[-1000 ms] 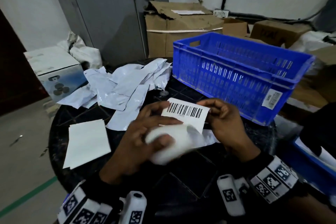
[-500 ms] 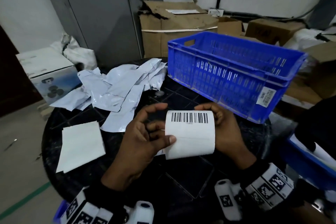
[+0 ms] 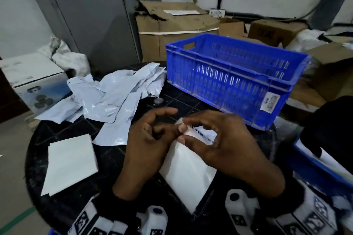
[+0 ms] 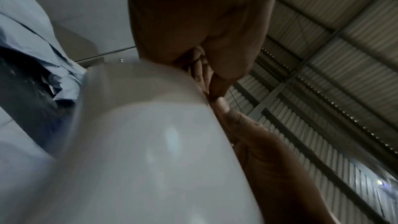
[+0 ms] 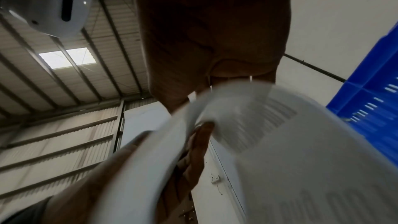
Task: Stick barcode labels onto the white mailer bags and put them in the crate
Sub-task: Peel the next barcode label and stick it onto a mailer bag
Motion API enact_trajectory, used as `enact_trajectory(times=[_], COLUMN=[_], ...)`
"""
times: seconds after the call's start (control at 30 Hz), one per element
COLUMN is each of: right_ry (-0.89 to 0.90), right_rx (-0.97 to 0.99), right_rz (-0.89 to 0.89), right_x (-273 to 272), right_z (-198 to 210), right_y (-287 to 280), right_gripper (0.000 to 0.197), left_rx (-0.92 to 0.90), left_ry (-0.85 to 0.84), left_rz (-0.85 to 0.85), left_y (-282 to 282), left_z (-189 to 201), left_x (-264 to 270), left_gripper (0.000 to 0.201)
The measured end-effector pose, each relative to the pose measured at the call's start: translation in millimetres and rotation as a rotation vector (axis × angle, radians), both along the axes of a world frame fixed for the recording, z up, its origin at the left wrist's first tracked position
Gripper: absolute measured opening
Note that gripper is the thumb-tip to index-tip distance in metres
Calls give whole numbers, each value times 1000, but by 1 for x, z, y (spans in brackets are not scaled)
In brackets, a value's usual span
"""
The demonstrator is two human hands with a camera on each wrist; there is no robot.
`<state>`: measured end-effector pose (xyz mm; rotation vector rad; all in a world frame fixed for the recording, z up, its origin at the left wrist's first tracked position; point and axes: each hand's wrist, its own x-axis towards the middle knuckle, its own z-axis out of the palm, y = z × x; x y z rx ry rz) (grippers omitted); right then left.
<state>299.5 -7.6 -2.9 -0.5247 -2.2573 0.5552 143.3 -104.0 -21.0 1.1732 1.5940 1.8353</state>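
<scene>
Since 0.5 s ago label sheet (image 3: 188, 175) tipped down, long axis toward body; right hand (image 3: 225, 147) and left hand (image 3: 149, 139) both pinch its far top corner, peeling.

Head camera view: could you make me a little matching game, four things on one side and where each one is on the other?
Things:
1. blue crate
2. barcode label
3. pile of mailer bags
4. cardboard box

Places:
A. pinched between both hands
B. behind the round table
C. far right part of the table
D. far left part of the table

Pairs: 1-C, 2-A, 3-D, 4-B
</scene>
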Motion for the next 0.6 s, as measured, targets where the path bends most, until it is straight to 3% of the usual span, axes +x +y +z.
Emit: enact_trajectory(times=[0.13, 0.37, 0.6], right_ry=[32, 73, 10], right_rx=[-75, -344, -116], right_rz=[2, 81, -22], right_x=[-6, -14, -18], right_z=[-4, 5, -5], right_y=[10, 15, 17], right_gripper=[41, 30, 21], left_rx=[29, -4, -59], left_ry=[-46, 249, 354], left_rz=[-133, -61, 38], left_y=[6, 11, 12], left_z=[4, 2, -3], left_x=[-7, -16, -13], left_gripper=[40, 49, 56])
